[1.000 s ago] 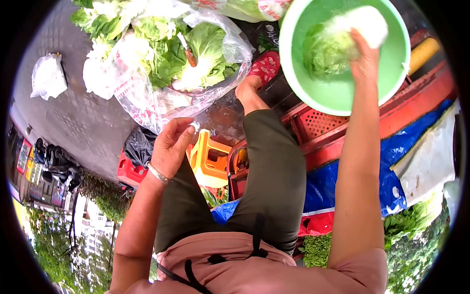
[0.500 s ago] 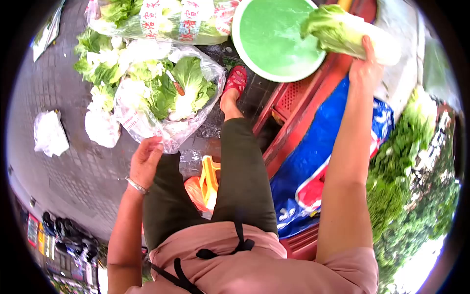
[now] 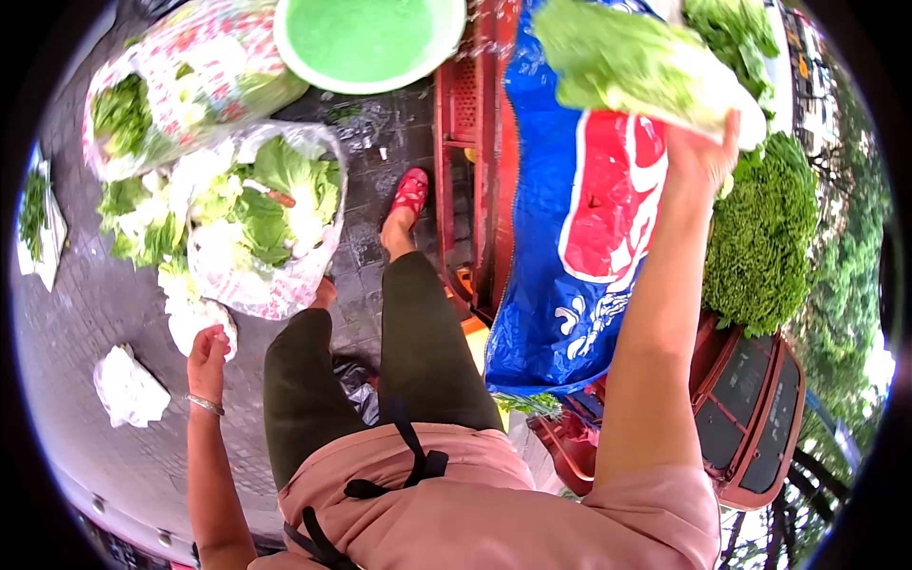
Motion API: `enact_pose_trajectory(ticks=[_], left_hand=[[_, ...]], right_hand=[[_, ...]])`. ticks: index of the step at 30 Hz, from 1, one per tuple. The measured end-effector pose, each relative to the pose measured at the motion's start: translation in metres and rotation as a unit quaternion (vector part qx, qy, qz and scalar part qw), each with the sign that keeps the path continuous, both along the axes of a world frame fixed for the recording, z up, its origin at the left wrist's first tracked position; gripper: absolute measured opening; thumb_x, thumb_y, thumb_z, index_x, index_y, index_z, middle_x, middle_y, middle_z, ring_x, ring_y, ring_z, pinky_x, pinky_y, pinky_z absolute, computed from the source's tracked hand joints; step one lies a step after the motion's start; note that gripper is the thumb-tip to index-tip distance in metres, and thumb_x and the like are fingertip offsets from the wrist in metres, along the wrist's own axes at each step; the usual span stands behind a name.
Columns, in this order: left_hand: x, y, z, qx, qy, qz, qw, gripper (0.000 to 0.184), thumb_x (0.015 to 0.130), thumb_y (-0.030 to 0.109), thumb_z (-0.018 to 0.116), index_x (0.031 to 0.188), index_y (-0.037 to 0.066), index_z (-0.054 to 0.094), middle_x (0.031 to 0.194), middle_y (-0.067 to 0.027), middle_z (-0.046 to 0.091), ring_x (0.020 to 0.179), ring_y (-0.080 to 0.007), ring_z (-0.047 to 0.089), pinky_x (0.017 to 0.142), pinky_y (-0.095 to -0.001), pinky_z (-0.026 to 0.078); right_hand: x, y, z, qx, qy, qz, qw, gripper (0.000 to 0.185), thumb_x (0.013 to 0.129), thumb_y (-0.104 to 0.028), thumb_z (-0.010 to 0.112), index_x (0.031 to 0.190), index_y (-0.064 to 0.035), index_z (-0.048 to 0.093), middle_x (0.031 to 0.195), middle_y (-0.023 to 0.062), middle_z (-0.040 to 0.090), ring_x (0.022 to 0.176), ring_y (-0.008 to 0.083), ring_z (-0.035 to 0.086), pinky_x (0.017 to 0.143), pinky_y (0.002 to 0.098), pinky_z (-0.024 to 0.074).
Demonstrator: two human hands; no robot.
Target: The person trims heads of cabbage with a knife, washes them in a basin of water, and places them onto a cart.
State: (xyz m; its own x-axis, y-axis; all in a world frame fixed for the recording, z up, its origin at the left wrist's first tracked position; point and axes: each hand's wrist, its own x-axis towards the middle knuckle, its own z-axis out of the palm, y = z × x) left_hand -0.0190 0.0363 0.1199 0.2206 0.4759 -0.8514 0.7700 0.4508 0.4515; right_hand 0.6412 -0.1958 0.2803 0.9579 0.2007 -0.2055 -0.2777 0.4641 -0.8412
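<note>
My right hand (image 3: 705,157) grips a napa cabbage (image 3: 646,71) by its white base, its pale green leaves pointing left. The cabbage is held above a blue tarp (image 3: 551,199) and beside a heap of greens. My left hand (image 3: 209,359) hangs low on the left with its fingers curled together and nothing visible in them. In the view it overlaps the edge of a white plastic bag (image 3: 195,318); whether it touches the bag I cannot tell. Nearby, an opened clear plastic bag (image 3: 328,142) holds loose leaves.
A white-rimmed green basin (image 3: 366,84) of water stands at the top. Left of it lies a printed plastic sack of vegetables (image 3: 204,66). A red metal frame (image 3: 494,190) runs alongside the tarp. Fine-leaved greens (image 3: 760,237) are piled at right, and another white bag (image 3: 131,388) lies on the pavement.
My view has turned right. The cabbage has moved from beside the basin's rim to above the tarp and greens. My left hand has come away from the clear bag's edge.
</note>
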Motion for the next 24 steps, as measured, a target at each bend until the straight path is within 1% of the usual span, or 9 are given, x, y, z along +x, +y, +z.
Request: enact_pose_trajectory(ticks=[7,8,10,13,17,20,21,22,24], left_hand=[[0.104,-0.045,-0.012,-0.017,-0.022,-0.094,0.995,0.031,0.09,0.028,0.061,0.114,0.008,0.06,0.089,0.0021,0.061,0.078,-0.0078,0.056,0.065,-0.0206,0.041],[0.13,-0.052,-0.005,-0.016,-0.026,-0.109,0.994,0.031,0.09,0.027,0.06,0.114,0.008,0.06,0.09,0.0022,0.061,0.078,-0.0077,0.055,0.066,-0.0203,0.041],[0.168,-0.065,-0.003,-0.03,-0.046,-0.116,0.992,0.03,0.09,0.025,0.06,0.113,0.007,0.06,0.09,0.002,0.061,0.078,-0.0082,0.055,0.066,-0.0208,0.042],[0.218,-0.08,-0.002,-0.044,-0.061,-0.139,0.988,0.029,0.09,0.022,0.061,0.113,0.006,0.06,0.09,0.0009,0.061,0.078,-0.0092,0.055,0.069,-0.022,0.043],[0.267,-0.094,0.013,-0.046,-0.05,-0.16,0.985,0.029,0.09,0.022,0.062,0.114,0.006,0.059,0.091,0.0006,0.061,0.079,-0.0093,0.055,0.071,-0.0224,0.043],[0.282,-0.097,0.017,-0.043,-0.027,-0.175,0.983,0.029,0.09,0.022,0.061,0.114,0.006,0.059,0.091,0.0009,0.061,0.08,-0.0091,0.055,0.071,-0.0225,0.043],[0.284,-0.098,0.019,-0.044,-0.017,-0.179,0.983,0.029,0.09,0.023,0.061,0.114,0.006,0.059,0.091,0.001,0.061,0.08,-0.009,0.055,0.072,-0.0225,0.043],[0.283,-0.098,0.018,-0.047,-0.013,-0.18,0.983,0.03,0.091,0.023,0.061,0.115,0.006,0.059,0.092,0.001,0.061,0.081,-0.009,0.055,0.072,-0.0227,0.043],[0.289,-0.098,0.018,-0.053,-0.005,-0.176,0.983,0.03,0.091,0.024,0.061,0.115,0.006,0.059,0.092,0.0011,0.061,0.082,-0.0091,0.056,0.073,-0.0231,0.043]], right_hand=[[0.07,-0.239,0.053,-0.136,0.003,-0.18,0.974,0.076,0.079,-0.048,0.066,0.142,-0.0151,0.038,0.146,0.0122,0.038,0.133,0.0376,0.034,0.109,0.0599,0.0248],[0.08,-0.253,0.06,-0.15,0.007,-0.215,0.965,0.071,0.082,-0.049,0.061,0.14,-0.0143,0.04,0.144,0.0119,0.041,0.131,0.0369,0.037,0.11,0.0589,0.0253],[0.112,-0.294,0.065,-0.152,0.001,-0.221,0.963,0.072,0.081,-0.049,0.064,0.14,-0.0147,0.041,0.142,0.0121,0.043,0.129,0.0356,0.041,0.108,0.0554,0.0313],[0.168,-0.347,0.059,-0.17,0.012,-0.208,0.963,0.068,0.083,-0.048,0.061,0.139,-0.0141,0.043,0.141,0.0118,0.044,0.129,0.0351,0.042,0.108,0.0544,0.0323],[0.216,-0.336,0.05,-0.14,0.073,-0.264,0.951,0.063,0.085,-0.044,0.058,0.138,-0.0126,0.045,0.14,0.0123,0.045,0.129,0.0354,0.042,0.109,0.0544,0.0307],[0.248,-0.33,0.032,-0.186,0.072,-0.234,0.952,0.063,0.086,-0.044,0.055,0.139,-0.0118,0.044,0.14,0.0133,0.045,0.129,0.0362,0.041,0.109,0.055,0.0292],[0.252,-0.314,0.027,-0.252,0.05,-0.246,0.935,0.063,0.088,-0.045,0.053,0.139,-0.0093,0.043,0.14,0.0142,0.045,0.129,0.0355,0.041,0.109,0.0528,0.0296],[0.271,-0.325,0.013,-0.26,0.034,-0.214,0.941,0.059,0.09,-0.046,0.049,0.134,-0.0062,0.047,0.133,0.0149,0.052,0.122,0.0348,0.049,0.104,0.049,0.0372],[0.281,-0.326,0.0,-0.397,0.069,-0.111,0.908,0.057,0.092,-0.047,0.047,0.129,-0.0041,0.051,0.123,0.0153,0.058,0.111,0.0348,0.056,0.096,0.0467,0.0447]])
